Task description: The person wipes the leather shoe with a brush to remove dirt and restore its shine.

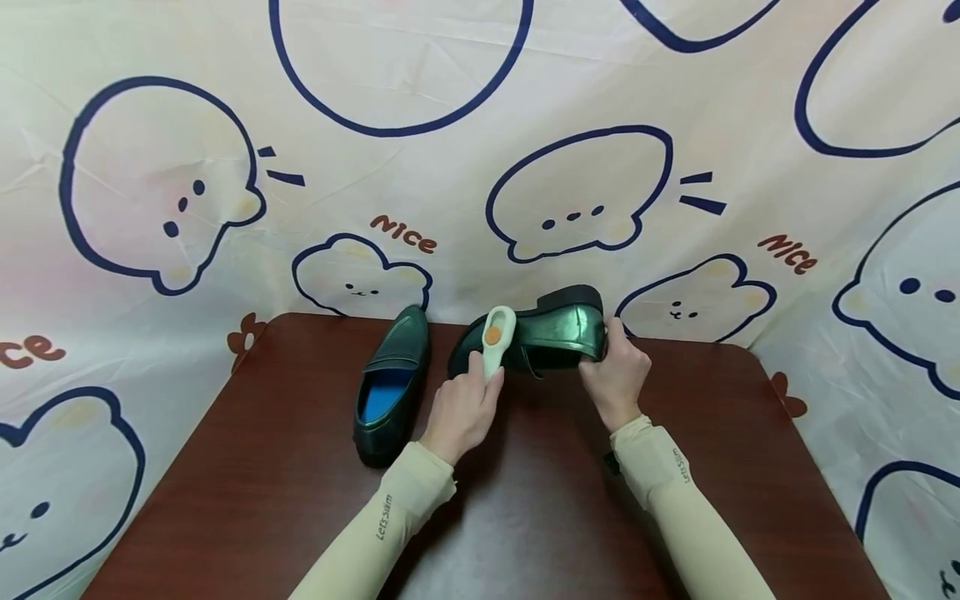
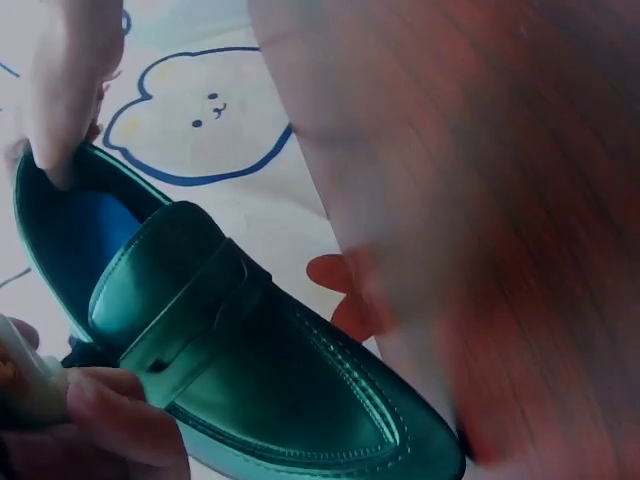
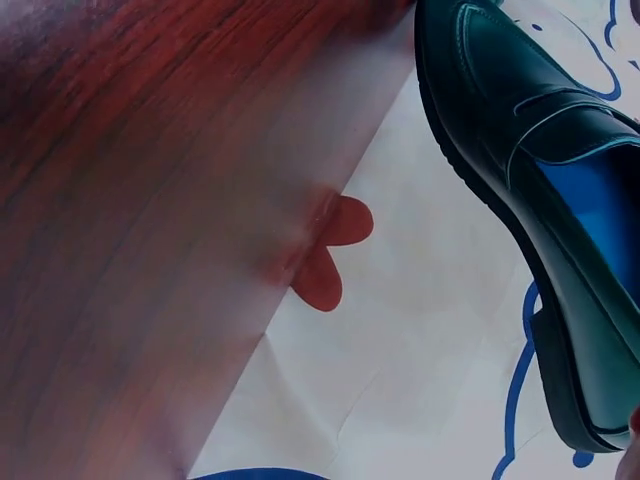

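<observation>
My right hand (image 1: 618, 371) grips the heel end of a dark green leather loafer (image 1: 562, 333), tipped on its side with its black sole facing the back wall. In the left wrist view its thumb or finger reaches into the opening of that loafer (image 2: 250, 350), over the blue insole. My left hand (image 1: 461, 408) holds a pale handheld tool (image 1: 501, 321) with an orange oval on it, in front of the loafer's toe part; whether they touch I cannot tell. The right wrist view shows the held loafer (image 3: 500, 170) from its side.
A matching green loafer (image 1: 390, 392) with a blue insole stands upright on the brown table (image 1: 247, 492), left of my left hand. A cartoon-printed cloth (image 1: 450, 183) hangs behind the table's back edge and along both sides.
</observation>
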A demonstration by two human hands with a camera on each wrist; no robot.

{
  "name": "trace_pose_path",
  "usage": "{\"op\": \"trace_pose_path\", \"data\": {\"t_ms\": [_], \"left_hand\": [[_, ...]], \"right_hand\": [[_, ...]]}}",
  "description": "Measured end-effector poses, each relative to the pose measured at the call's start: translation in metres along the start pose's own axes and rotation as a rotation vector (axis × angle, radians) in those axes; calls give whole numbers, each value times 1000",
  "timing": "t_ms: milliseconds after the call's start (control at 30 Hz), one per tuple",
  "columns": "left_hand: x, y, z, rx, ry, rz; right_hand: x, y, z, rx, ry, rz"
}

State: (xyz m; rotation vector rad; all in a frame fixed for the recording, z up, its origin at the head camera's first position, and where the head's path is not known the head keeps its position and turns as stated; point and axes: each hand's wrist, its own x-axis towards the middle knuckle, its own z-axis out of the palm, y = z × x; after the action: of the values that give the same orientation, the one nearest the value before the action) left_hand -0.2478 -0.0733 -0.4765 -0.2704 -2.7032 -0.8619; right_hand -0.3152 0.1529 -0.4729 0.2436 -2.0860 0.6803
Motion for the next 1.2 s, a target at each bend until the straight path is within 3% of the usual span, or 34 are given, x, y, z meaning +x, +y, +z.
{"op": "trace_pose_path", "data": {"t_ms": [100, 233, 367, 467, 600, 800, 1033, 1200], "left_hand": [[-1, 5, -3, -19, 10, 42], [-2, 27, -8, -23, 60, 183], [2, 50, -9, 26, 89, 317], [3, 60, -4, 82, 90, 351], [0, 61, 6, 105, 90, 340], [-5, 44, 17, 84, 74, 269], [-8, 16, 17, 23, 11, 128], [-9, 5, 12, 6, -3, 57]], "right_hand": [[1, -3, -2, -4, -1, -23], [5, -8, -3, -8, 17, -64], [8, -12, -5, -17, 38, -94], [8, -14, -5, -11, 40, -108], [6, -14, -4, 4, 41, -108], [1, -5, -3, -20, 15, -90], [-5, 8, -3, -28, -20, -65], [-7, 16, -4, -34, -34, -53]]}}
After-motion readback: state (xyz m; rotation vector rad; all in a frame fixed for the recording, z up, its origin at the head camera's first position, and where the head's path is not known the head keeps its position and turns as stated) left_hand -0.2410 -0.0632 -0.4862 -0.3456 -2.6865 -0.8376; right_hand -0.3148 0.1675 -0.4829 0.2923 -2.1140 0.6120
